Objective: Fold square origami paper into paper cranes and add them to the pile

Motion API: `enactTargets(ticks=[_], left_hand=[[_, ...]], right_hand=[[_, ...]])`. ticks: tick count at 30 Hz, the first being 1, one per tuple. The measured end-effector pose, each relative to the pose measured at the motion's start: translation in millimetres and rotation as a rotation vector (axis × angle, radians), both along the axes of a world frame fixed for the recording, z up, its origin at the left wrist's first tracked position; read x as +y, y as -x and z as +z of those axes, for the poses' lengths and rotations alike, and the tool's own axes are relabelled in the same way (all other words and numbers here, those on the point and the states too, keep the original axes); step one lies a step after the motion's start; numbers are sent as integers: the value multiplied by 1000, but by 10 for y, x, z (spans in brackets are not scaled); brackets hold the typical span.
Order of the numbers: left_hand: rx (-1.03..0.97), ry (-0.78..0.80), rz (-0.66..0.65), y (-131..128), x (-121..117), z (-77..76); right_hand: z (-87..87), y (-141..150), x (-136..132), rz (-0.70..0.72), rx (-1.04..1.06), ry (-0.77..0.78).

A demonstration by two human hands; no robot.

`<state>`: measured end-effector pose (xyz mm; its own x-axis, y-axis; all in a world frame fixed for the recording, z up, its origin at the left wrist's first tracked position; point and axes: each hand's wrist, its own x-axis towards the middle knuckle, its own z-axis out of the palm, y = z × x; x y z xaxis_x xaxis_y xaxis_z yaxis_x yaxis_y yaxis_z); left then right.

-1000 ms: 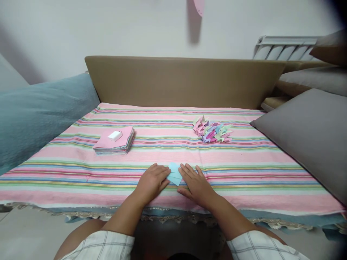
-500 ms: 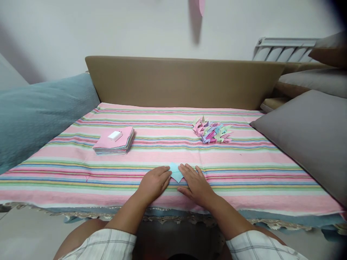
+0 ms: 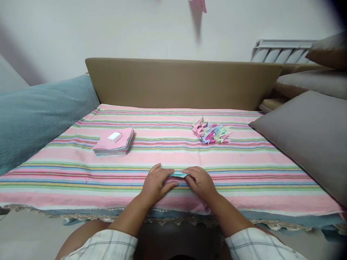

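A small piece of light blue folded paper (image 3: 179,174) lies near the front of the striped cloth, between both hands, and looks like a narrow strip from here. My right hand (image 3: 200,182) has its fingers and thumb closed on the paper's right end. My left hand (image 3: 157,182) touches the left end with a fingertip; its thumb is spread apart below, and its other fingers are spread on the cloth side. Parts of the paper are covered by the fingers. Beyond the hands, to the right, sits a pile of folded colourful paper pieces (image 3: 211,133).
A stack of coloured paper sheets (image 3: 108,142) with a small white block (image 3: 115,137) on top stands at left. The striped cloth (image 3: 162,155) covers the seat. A blue cushion (image 3: 48,108) is at left, grey pillows (image 3: 306,133) at right, a brown backrest (image 3: 184,83) behind.
The blue paper showed a flat pointed shape before and now appears as a narrow strip. My right hand has gone from lying flat to pinching; my left thumb has moved out from the fingers.
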<state>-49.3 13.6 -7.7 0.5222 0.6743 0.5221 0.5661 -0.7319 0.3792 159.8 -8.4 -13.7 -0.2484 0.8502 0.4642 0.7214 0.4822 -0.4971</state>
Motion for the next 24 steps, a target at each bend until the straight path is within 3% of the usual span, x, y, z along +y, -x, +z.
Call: enactTargets(ticks=[3,8,13,17,20,24], left_hand=[[-121,60,41,-14,15,7],[-404,452,194,-56,58,55],[-567,619,187,-115,124,8],[-474,588,253,-138,174,5],[-220,437,373,-130,199,37],[9,296,415,-124,211,55]], right_hand=[[36,-20,-6,-20,87,35],[44,-32,19,-143,499,236],[5,-19,82,-180,689,353],[-35,-15,126,-241,565,318],[-50,-17,130,-276,322,93],[-58,10,99,-139,-11,-45]])
